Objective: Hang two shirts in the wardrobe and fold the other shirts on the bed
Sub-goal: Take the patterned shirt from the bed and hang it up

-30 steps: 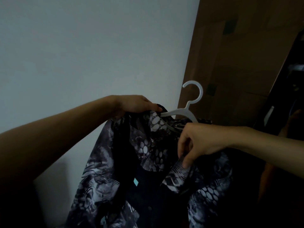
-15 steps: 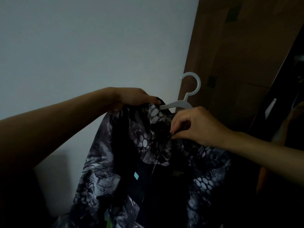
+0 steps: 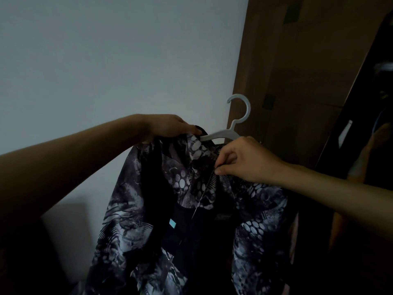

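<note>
Shirts: 1 dark patterned shirt point(image 3: 131, 209), black with pale grey dots and streaks, draped on a hanger and held up in the air in front of the wall, its front open.
Hanger: 1 white plastic hanger point(image 3: 221, 135); its hook rises above the collar, free of any rail.
Left hand: the left hand point(image 3: 170, 127) grips the shirt's shoulder at the hanger's end, fingers curled round the cloth.
Right hand: the right hand point(image 3: 244, 160) pinches the collar edge between thumb and fingers point(image 3: 220, 171).
Around: 1 plain pale wall point(image 3: 106, 60) behind; 1 brown wardrobe door point(image 3: 297, 81) to the right, with a dark opening beyond it.
Labels: 1 small turquoise tag point(image 3: 172, 223) inside the shirt; any writing is too small to read.
</note>
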The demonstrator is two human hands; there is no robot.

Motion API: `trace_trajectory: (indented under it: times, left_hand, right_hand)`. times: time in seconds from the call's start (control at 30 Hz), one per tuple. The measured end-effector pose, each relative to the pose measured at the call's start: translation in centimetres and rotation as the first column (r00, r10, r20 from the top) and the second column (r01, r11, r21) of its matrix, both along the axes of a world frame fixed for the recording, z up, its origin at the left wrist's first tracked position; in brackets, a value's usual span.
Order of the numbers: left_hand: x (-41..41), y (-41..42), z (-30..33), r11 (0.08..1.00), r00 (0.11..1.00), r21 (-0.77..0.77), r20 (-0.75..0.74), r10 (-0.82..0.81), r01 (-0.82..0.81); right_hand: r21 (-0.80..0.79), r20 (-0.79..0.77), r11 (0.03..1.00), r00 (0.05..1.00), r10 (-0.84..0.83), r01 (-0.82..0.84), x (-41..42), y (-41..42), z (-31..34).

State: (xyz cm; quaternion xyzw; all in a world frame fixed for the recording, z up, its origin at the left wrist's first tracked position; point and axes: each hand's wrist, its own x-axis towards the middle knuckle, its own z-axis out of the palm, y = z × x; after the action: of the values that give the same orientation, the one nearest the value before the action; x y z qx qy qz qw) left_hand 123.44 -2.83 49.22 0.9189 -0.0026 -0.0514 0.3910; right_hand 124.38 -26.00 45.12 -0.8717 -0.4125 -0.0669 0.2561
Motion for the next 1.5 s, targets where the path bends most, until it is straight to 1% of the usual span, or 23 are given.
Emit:
trace_trajectory:
  times: [0.07,0.17,0.23,0.3,0.33,0.4,0.47,0.57,0.67,0.73,0.8,0.83,0.87,0.9,0.93,0.97,1.03,1.1,1.17,1.23,1.33,1.43,1.5]
  left_hand:
    - [0.0,-0.1,-0.1,1.0,1.0,-0.002,0.013,-0.009,0.009]
    - [0.1,0.1,-0.4,0.999,0.999,-0.021,0.036,-0.032,0.032]
    - [0.2,0.2,-0.8,0.999,0.994,-0.033,0.101,-0.037,0.04]
    - [0.2,0.1,-1.4,0.998,0.973,0.04,0.225,-0.048,0.041]
    - [0.3,0.1,-1.6,0.995,0.952,0.098,0.3,-0.056,0.028]
    - [0.1,0.2,-2.0,0.984,0.91,0.178,0.408,-0.079,0.006]
    - [-0.3,-0.1,-2.4,0.973,0.893,0.23,0.438,-0.098,-0.006]
    - [-1.1,-1.4,-3.1,0.899,0.849,0.414,0.518,-0.104,-0.142]
    - [-1.6,-2.3,-2.6,0.736,0.717,0.576,0.673,-0.18,-0.356]
    - [-2.0,-2.7,-2.1,0.665,0.561,0.6,0.765,-0.316,-0.445]
    - [-2.7,-3.4,-1.9,0.674,0.395,0.537,0.84,-0.372,-0.507]
    - [-3.1,-3.8,-1.7,0.698,0.386,0.513,0.853,-0.351,-0.5]
    - [-3.2,-4.0,-1.6,0.714,0.446,0.521,0.836,-0.319,-0.467]
    - [-3.0,-4.0,-1.6,0.725,0.551,0.561,0.779,-0.299,-0.4]
    - [-2.7,-3.8,-1.5,0.737,0.667,0.61,0.682,-0.3,-0.292]
    - [-2.6,-3.7,-1.5,0.783,0.757,0.603,0.582,-0.298,-0.155]
    - [-2.9,-3.7,-1.4,0.903,0.85,0.422,0.441,-0.287,0.086]
    - [-3.3,-3.5,-1.7,0.922,0.86,0.301,0.374,-0.347,0.242]
    - [-3.3,-3.1,-2.6,0.901,0.831,0.296,0.37,-0.415,0.318]
    - [-3.5,-2.8,-4.0,0.895,0.822,0.286,0.369,-0.433,0.344]
    - [-3.5,-2.7,-5.3,0.886,0.801,0.266,0.383,-0.46,0.381]
    - [-3.7,-2.7,-4.6,0.899,0.745,0.285,0.505,-0.436,0.333]
    - [-3.5,-3.1,-4.3,0.901,0.723,0.308,0.54,-0.43,0.307]
  right_hand:
    - [0.02,0.008,1.0,1.0,-0.017,0.017,0.2,0.0,-0.1]
    - [0.077,-0.072,0.996,0.997,-0.032,0.038,0.7,-0.1,-0.1]
    - [0.01,-0.101,1.0,0.995,-0.021,0.022,1.0,-0.4,0.4]
    - [-0.071,-0.118,0.997,0.992,-0.034,0.026,0.9,-1.4,1.7]
    - [-0.043,-0.102,0.997,0.992,-0.073,0.069,1.0,-2.0,2.4]
    - [0.127,-0.013,0.964,0.973,-0.232,0.232,2.1,-3.4,3.4]
    - [0.256,0.008,0.912,0.943,-0.333,0.32,3.4,-3.8,3.8]
    - [0.397,-0.052,0.901,0.984,-0.17,0.176,4.5,-3.4,3.7]
    - [0.4,-0.129,0.912,0.991,-0.042,0.091,3.9,-2.4,4.0]
    - [0.324,-0.148,0.942,0.988,-0.042,0.089,3.5,-1.5,4.0]
    - [0.277,-0.131,0.957,0.99,-0.057,0.092,3.1,-1.0,4.5]
    - [0.295,-0.102,0.951,0.992,-0.069,0.096,2.9,-1.1,5.0]
    - [0.35,-0.064,0.931,0.994,-0.086,0.103,2.9,-1.4,5.5]
    - [0.424,-0.023,0.899,0.994,-0.109,0.108,2.9,-1.8,6.0]
    - [0.475,0.014,0.873,0.991,-0.132,0.109,2.9,-2.1,6.4]
    - [0.478,0.034,0.872,0.989,-0.143,0.109,2.9,-2.3,6.5]
    - [0.372,0.012,0.92,0.991,-0.134,0.12,2.8,-2.6,5.8]
    - [0.308,0.014,0.942,0.989,-0.146,0.134,2.5,-2.7,4.8]
    - [0.405,0.027,0.904,0.987,-0.159,0.135,2.4,-3.0,4.5]
    - [0.43,0.045,0.894,0.986,-0.161,0.126,1.9,-3.3,4.9]
    - [0.336,0.098,0.936,0.985,-0.141,0.1,1.0,-3.7,5.6]
    - [0.451,0.074,0.887,0.986,-0.149,0.1,1.0,-4.0,6.0]
    - [0.461,0.028,0.881,0.991,-0.13,0.102,1.0,-4.4,6.4]
